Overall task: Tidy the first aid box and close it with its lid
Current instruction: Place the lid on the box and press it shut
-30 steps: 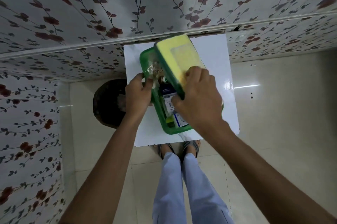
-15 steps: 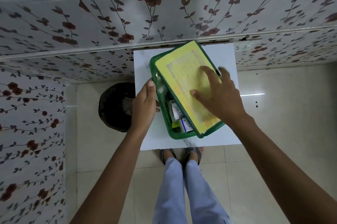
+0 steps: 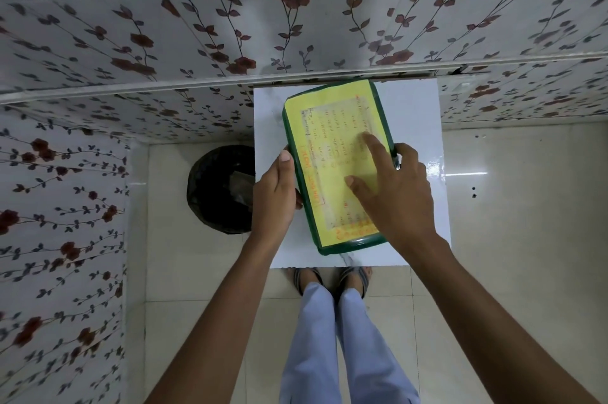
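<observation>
My right hand [image 3: 396,196] lay spread flat, fingers wide, on the yellow paper-covered lid [image 3: 335,166] of the green plastic first aid box [image 3: 348,247]. My left hand [image 3: 276,193] pressed loosely open against the box's side, on the white square table [image 3: 424,127].

Lid [image 3: 332,153] hides box contents — handwriting blurred.

I see a small white table [image 3: 418,127] pushed against the flowered wall, its glossy top catching a glare near the right edge. Directly on it rests one thing, a green box [image 3: 348,247] with its yellow-labelled lid [image 3: 329,147] on top, lying slightly askew and taking up most of the middle.
</observation>
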